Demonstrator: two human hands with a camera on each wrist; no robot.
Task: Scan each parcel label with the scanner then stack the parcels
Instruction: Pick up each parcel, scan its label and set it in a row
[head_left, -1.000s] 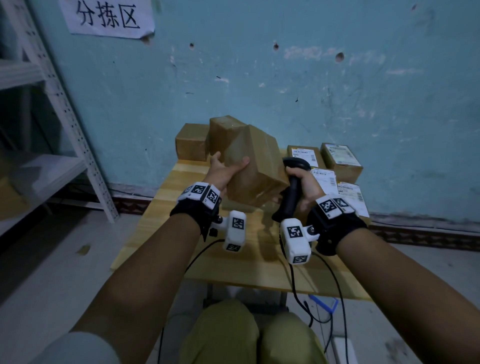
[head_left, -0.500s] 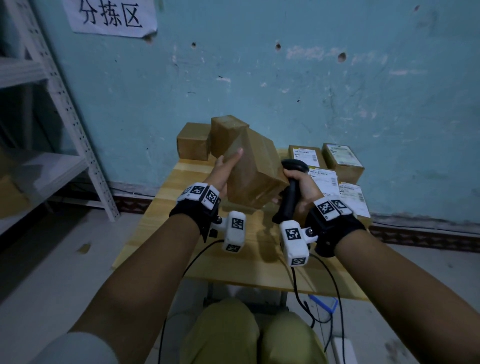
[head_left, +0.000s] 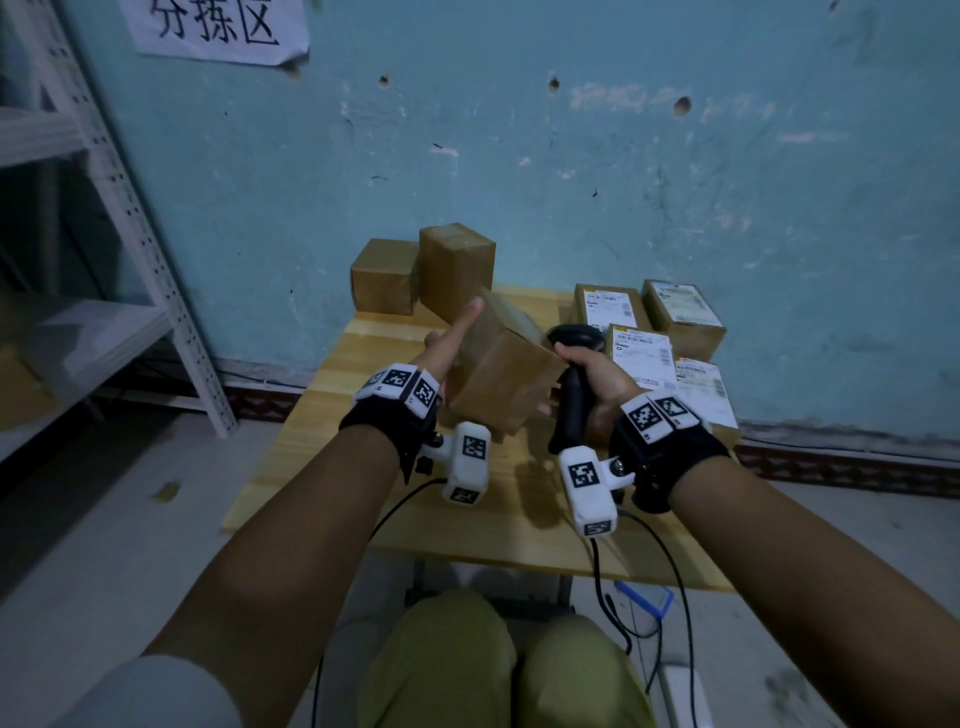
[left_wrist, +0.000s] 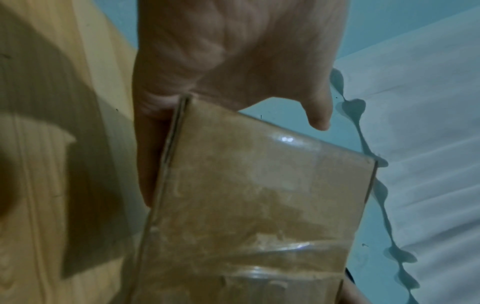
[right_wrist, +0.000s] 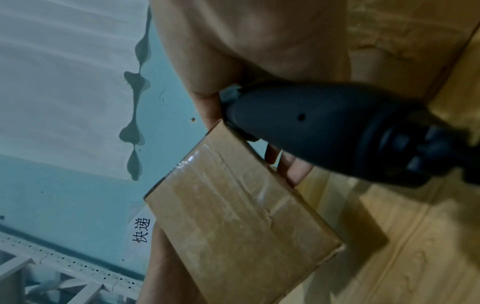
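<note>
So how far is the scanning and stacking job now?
Perhaps done: two boxes stand at the back left of the table, no label showing. In hand: the left hand presses a tilted parcel with straight fingers, and the right hand grips the scanner beside it. Left: four parcels lie label-up on the right, not stacked.

One held parcel (head_left: 498, 374) is tilting between the fingers of the left hand (head_left: 441, 356) and right hand (head_left: 597, 379). Two plain parcels (head_left: 384, 275) (head_left: 457, 260) are standing beyond the left fingers, and four labelled parcels (head_left: 605, 306) (head_left: 680, 312) (head_left: 641, 353) (head_left: 701, 382) are lying beyond the right fingers. One scanner (head_left: 574, 400) is sitting inside the right fingers.
</note>
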